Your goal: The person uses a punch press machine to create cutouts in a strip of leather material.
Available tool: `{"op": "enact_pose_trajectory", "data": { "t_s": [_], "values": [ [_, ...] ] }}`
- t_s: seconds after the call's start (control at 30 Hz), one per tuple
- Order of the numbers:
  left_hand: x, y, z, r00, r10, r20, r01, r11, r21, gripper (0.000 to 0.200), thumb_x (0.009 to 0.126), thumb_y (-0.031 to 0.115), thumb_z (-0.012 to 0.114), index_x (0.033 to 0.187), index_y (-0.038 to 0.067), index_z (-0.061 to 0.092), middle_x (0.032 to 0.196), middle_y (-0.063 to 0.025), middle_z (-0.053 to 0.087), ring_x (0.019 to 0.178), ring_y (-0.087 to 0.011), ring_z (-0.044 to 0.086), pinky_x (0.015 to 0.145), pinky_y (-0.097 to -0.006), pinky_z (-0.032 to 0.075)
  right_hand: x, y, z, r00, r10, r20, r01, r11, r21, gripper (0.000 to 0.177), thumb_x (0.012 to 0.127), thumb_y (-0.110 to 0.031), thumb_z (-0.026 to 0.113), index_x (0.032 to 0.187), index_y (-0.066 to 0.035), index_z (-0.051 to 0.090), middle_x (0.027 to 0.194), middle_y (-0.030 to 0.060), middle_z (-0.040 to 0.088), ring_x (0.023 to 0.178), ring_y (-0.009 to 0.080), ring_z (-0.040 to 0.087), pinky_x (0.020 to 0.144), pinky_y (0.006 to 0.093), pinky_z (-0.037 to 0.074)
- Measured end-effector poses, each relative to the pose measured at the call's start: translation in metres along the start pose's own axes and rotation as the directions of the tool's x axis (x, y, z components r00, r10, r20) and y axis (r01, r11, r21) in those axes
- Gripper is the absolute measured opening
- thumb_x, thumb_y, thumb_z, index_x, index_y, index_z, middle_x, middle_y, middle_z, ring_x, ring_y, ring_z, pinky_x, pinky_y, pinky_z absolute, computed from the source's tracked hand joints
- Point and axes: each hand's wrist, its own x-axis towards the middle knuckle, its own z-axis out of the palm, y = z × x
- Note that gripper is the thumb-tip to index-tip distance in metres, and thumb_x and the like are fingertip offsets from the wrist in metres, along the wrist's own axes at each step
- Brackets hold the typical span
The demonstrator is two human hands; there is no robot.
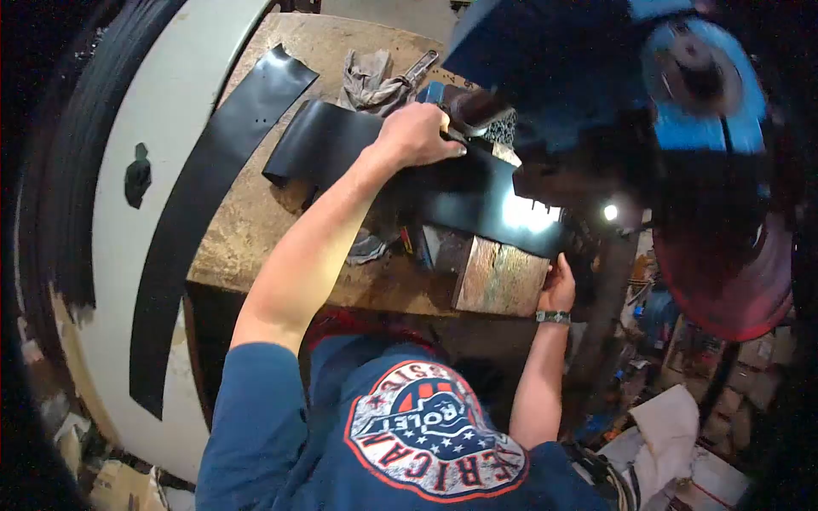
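Observation:
A long, glossy black flexible strip (486, 187) lies across a wooden board (503, 277) at the workbench, under a dark machine head. Its left end curls over. My left hand (416, 136) is closed on the strip's far edge, thumb extended along its top. At the strip's near right corner, beside the board's right edge, is my right hand (557, 288). Its fingers are bent around that corner and partly hidden. A bright light reflects off the strip near the machine.
A blue-and-black machine (699, 77) overhangs the right side, with a lit lamp (610, 211). Another black strip (213, 179) drapes over the bench's left edge. A rag (366, 81) and an adjustable wrench (422, 64) lie at the back of the workbench (230, 243).

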Motion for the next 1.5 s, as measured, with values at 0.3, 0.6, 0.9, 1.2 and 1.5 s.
{"op": "enact_pose_trajectory", "data": {
  "t_s": [0.3, 0.6, 0.9, 1.2, 1.5],
  "values": [
    [-0.012, -0.003, -0.002, 0.994, 0.082, -0.077, -0.084, 0.996, -0.022, 0.036, 0.074, 0.038, 0.078, 0.089, 0.006, 0.075, 0.092, -0.0195, 0.066, 0.092, -0.0361, 0.064, 0.082, -0.0445, 0.053, -0.003, -0.001, 0.005, 0.995, -0.025, -0.094, 0.024, 1.0, -0.015, 0.022, 0.099, -0.026, 0.056, 0.103, -0.008, 0.067, 0.093, -0.0003, 0.069, 0.075, 0.0103, 0.058, 0.073, 0.0267, 0.049],
    [-0.013, -0.001, -0.004, 0.997, 0.055, -0.059, -0.058, 0.997, -0.048, 0.04, 0.072, 0.039, 0.079, 0.087, 0.003, 0.073, 0.1, -0.0182, 0.061, 0.1, -0.0342, 0.058, 0.087, -0.0438, 0.05, 0.001, 0.003, -0.002, 0.975, -0.065, -0.213, 0.063, 0.998, -0.017, 0.014, 0.096, -0.021, 0.059, 0.097, -0.009, 0.066, 0.094, 0.0028, 0.068, 0.081, 0.0148, 0.061, 0.073, 0.0291, 0.048],
    [-0.009, 0.004, -0.002, 0.997, 0.009, -0.077, -0.014, 0.997, -0.074, 0.035, 0.072, 0.035, 0.08, 0.082, 0.003, 0.072, 0.097, -0.0174, 0.061, 0.099, -0.0337, 0.058, 0.085, -0.0425, 0.05, 0.007, 0.008, -0.029, 0.987, -0.083, -0.137, 0.077, 0.996, -0.045, 0.026, 0.099, -0.027, 0.054, 0.108, -0.006, 0.067, 0.104, 0.0053, 0.07, 0.096, 0.0194, 0.063, 0.088, 0.0357, 0.049],
    [-0.009, 0.004, 0.003, 0.992, -0.024, -0.126, 0.012, 0.996, -0.09, 0.033, 0.072, 0.034, 0.08, 0.077, 0.003, 0.07, 0.095, -0.0158, 0.062, 0.098, -0.0326, 0.058, 0.084, -0.0426, 0.05, 0.005, 0.008, -0.014, 0.98, -0.086, -0.177, 0.083, 0.996, -0.023, 0.021, 0.099, -0.026, 0.057, 0.103, -0.008, 0.068, 0.099, 0.0033, 0.071, 0.09, 0.0167, 0.064, 0.083, 0.0331, 0.05],
    [-0.006, 0.009, 0.004, 0.999, -0.015, -0.039, 0.017, 0.998, 0.053, 0.035, 0.073, 0.039, 0.078, 0.084, 0.006, 0.074, 0.098, -0.0193, 0.065, 0.098, -0.0356, 0.063, 0.084, -0.0443, 0.052, 0.021, 0.021, -0.022, 0.995, -0.035, -0.089, 0.045, 0.992, 0.114, 0.018, 0.097, -0.027, 0.06, 0.093, -0.011, 0.068, 0.085, 0.0017, 0.068, 0.074, 0.015, 0.062, 0.071, 0.0317, 0.05]
  ]
}}
